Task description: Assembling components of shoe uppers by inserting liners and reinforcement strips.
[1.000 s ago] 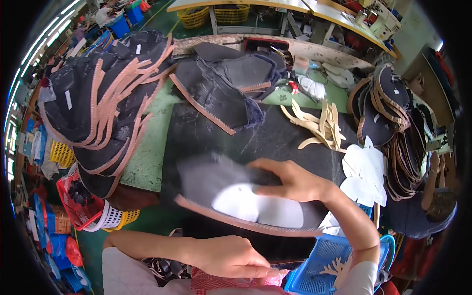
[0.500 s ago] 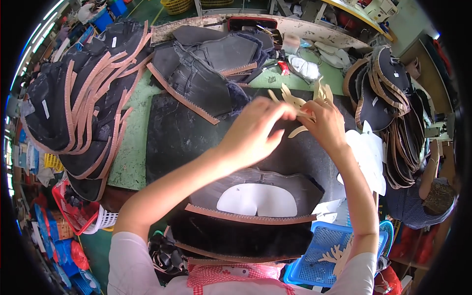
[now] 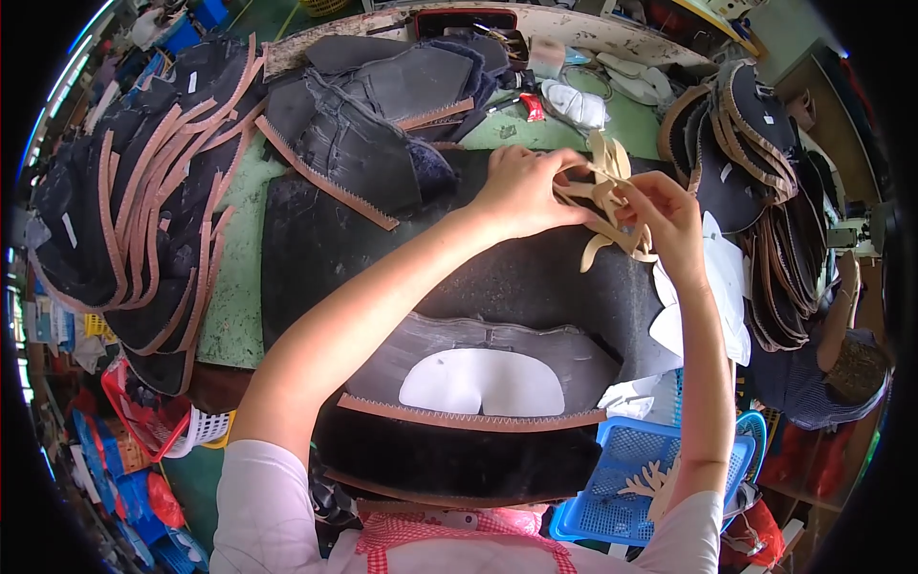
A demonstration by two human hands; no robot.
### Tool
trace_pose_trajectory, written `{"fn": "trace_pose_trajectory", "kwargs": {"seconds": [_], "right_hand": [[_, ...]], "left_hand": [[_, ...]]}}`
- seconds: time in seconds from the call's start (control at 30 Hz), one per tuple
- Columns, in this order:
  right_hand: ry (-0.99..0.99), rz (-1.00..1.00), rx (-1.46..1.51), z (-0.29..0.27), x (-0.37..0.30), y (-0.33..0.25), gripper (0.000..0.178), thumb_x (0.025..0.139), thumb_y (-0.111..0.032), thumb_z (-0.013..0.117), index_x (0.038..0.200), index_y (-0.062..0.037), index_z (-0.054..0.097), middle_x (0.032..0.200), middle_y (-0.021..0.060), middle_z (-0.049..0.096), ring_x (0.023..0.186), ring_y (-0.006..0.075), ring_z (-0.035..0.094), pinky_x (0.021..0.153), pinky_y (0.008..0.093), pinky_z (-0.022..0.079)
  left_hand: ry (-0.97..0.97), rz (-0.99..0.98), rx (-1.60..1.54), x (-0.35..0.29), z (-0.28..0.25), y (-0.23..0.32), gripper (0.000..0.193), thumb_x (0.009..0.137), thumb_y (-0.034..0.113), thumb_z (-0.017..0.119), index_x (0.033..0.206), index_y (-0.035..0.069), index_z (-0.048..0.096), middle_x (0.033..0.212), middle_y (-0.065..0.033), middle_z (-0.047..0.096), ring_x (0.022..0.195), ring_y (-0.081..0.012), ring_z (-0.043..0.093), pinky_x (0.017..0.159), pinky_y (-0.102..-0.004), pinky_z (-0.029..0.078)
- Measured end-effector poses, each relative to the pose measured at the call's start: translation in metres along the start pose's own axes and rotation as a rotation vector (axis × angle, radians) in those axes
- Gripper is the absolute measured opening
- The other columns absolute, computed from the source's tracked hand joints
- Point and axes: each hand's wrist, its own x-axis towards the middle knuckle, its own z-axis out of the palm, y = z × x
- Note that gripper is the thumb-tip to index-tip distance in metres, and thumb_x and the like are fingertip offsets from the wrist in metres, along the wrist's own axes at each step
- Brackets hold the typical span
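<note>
Arms outstretched, left hand opposite right hand at strips

The left hand reaches around cream strips that the right hand pinches, right of centre on the counter; nearer, a white piece lies on a dark panel.

The cream strips at upper right of centre look smooth, matt; the lower-right blue basket, perforated plastic.

strips between 2 hands over mat, patch on panel in front, basket front right, pile left
</note>
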Motion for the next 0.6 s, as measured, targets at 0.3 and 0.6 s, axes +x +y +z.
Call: {"fn": "trace_pose_trajectory", "kwargs": {"seconds": [0.3,0.6], "right_hand": [[0.460,-0.371,-0.372,-0.019,-0.006,-0.019,0.013,0.098,-0.010,0.062,0.106,-0.0013,0.068,0.092,0.0070,0.071,0.075,0.0143,0.070,0.068,0.0266,0.055],[0.012,-0.095,0.695,-0.053,-0.054,-0.063,0.026,0.099,-0.011,0.043,0.117,0.0049,0.055,0.088,0.0053,0.052,0.069,0.0095,0.041,0.062,0.0254,0.034]], "left_hand": [[0.050,-0.042,0.141,-0.003,0.020,-0.001,0.020,0.074,0.034,0.078,0.088,0.021,0.072,0.098,-0.0013,0.068,0.117,-0.0275,0.055,0.108,-0.0624,0.025],[0.051,0.033,-0.011,-0.039,-0.024,0.006,0.031,0.083,0.017,0.068,0.114,0.011,0.066,0.120,-0.0086,0.061,0.124,-0.0274,0.053,0.109,-0.0519,0.034]]}}
